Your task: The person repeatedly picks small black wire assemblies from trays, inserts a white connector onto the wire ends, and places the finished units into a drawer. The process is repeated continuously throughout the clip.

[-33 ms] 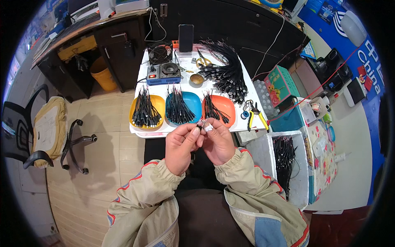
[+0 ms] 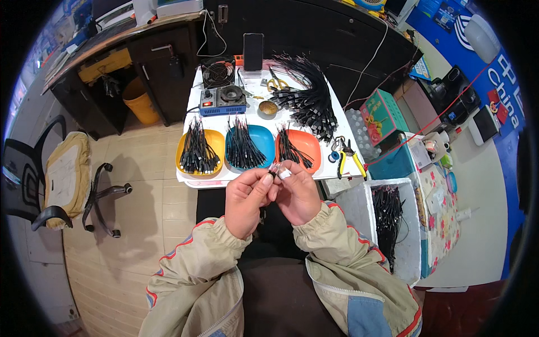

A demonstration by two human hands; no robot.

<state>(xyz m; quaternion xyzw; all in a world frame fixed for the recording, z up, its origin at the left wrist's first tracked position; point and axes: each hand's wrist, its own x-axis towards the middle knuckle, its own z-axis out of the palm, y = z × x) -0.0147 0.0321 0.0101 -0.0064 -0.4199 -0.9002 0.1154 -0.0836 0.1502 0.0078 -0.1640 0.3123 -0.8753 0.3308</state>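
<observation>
In front of the near table edge my two hands meet, fingers pinched together. My left hand (image 2: 247, 203) is closed on a short black cable (image 2: 272, 173), whose thin reddish wire ends stick up between the fingertips. Closed at the same wire ends is my right hand (image 2: 300, 196), with a white wrap on its thumb; the fingers hide most of the cable. Just beyond lie three bowls of similar black cables: yellow (image 2: 181, 163), blue (image 2: 268, 135) and orange (image 2: 315, 147).
On the white table (image 2: 193, 121) are a blue soldering-station-like box (image 2: 216, 106), a fan (image 2: 218, 73), a phone (image 2: 254, 51), scissors (image 2: 276, 83), a round tin (image 2: 268, 108), a large cable bundle (image 2: 309, 101) and yellow-handled pliers (image 2: 349, 157). A foam box (image 2: 365, 210) of cables stands right; a chair (image 2: 67, 174) left.
</observation>
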